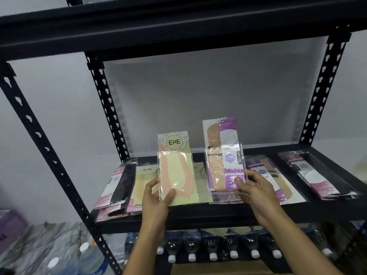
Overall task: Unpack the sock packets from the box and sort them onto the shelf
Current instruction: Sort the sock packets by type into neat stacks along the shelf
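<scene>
We see left grip (156,195) pinching the green ENE packet (176,171) by its bottom edge, right grip (256,192) pinching the purple packet (222,155) likewise, both over the shelf (198,217).

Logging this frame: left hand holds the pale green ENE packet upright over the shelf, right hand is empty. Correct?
Not quite. The head view shows the right hand pinching a purple-and-beige packet upright too. The left hand does hold the pale green ENE packet upright over the shelf.
</scene>
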{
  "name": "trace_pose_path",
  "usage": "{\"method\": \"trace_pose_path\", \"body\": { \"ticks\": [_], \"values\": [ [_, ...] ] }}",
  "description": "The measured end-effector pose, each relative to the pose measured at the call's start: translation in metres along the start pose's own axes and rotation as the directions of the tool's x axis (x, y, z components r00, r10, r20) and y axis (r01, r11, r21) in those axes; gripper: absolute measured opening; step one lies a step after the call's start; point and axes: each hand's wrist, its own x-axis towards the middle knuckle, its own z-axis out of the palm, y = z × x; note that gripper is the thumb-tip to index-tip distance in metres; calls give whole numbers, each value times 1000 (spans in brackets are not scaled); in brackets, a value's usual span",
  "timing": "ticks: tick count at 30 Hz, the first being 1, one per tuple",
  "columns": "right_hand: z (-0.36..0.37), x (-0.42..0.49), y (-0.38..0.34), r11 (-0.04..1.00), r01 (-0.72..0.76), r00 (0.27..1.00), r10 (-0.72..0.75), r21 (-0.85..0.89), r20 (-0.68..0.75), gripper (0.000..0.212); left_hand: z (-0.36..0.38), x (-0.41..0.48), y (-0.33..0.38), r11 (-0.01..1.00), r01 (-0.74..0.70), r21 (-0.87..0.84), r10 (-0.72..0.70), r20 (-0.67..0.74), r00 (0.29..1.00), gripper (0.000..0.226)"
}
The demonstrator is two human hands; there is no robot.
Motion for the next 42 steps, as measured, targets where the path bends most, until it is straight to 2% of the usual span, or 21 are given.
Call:
{"method": "trace_pose_path", "body": {
  "ticks": [9, 16, 19, 22, 25, 27, 29, 34, 37, 39, 42],
  "values": [
    [-7, 4, 4, 999, -32, 999, 32, 26, -22, 28, 11, 5, -16, 999, 43, 22, -43, 6, 999, 44],
    [-21, 11, 11, 997, -54, 998, 56, 46, -36, 26, 47, 34, -35, 984, 90, 157, -93, 10, 996, 38],
    [-25, 13, 13, 998, -51, 998, 52, 23, -23, 26, 59, 49, -42, 941, 69, 331, -58, -44, 997, 36],
    [-28, 16, 15, 999, -42, 999, 43, 26, -24, 22, 70, 56, -43, 773, 19, 634, 36, -74, 997, 40],
    [-29, 17, 17, 999, -47, 998, 47, 19, -34, 21, 75, 53, -43, 453, -44, 891, 101, -2, 995, 43],
    [-30, 18, 20, 998, -52, 998, 52, 22, -40, 23, 74, 50, -44, 230, -38, 972, 71, 22, 997, 47],
    [-31, 18, 23, 998, -55, 997, 56, 21, -43, 25, 72, 49, -46, 152, -21, 988, 48, 13, 999, 50],
    [-31, 18, 26, 998, -59, 997, 59, -1, -49, 22, 66, 54, -50, 225, -13, 974, -15, 17, 1000, 52],
    [-31, 17, 27, 998, -62, 997, 61, -23, -47, 23, 61, 55, -48, 339, -27, 940, -10, 33, 999, 50],
    [-30, 15, 26, 997, -64, 997, 62, -41, -44, 25, 60, 53, -41, 436, -81, 896, 73, 54, 996, 51],
    [-30, 14, 23, 996, -59, 998, 57, -69, -23, 26, 69, 48, -15, 601, -274, 751, 281, 123, 952, 49]
  ]
}}
